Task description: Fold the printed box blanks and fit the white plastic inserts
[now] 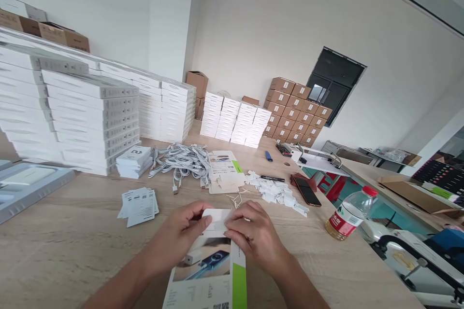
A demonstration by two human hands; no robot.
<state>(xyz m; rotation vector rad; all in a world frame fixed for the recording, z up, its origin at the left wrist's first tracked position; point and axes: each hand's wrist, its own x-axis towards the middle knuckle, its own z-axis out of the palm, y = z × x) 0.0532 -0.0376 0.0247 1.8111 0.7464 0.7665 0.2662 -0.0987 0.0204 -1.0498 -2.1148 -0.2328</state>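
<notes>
A white printed packaging box point(206, 275) with a green stripe and a picture of a phone with a cable is upright in front of me, its lower end cut off by the picture's edge. My left hand point(186, 227) pinches the left side of its white top flap point(217, 217), thumb in front. On the right side of that flap, the fingers of my right hand point(253, 231) are bent and closed on the edge. Beyond my hands lie a tangle of white charging cables point(184, 161), flat printed packaging point(226, 171) and small white paper pieces point(277, 190).
Printed cards point(141, 205) lie to the left, near a small stack of white boxes point(134, 159) and a grey tray point(39, 188). Tall stacks of white boxes point(87, 120) line the left. To the right are a phone point(307, 190) and a red-capped bottle point(350, 215).
</notes>
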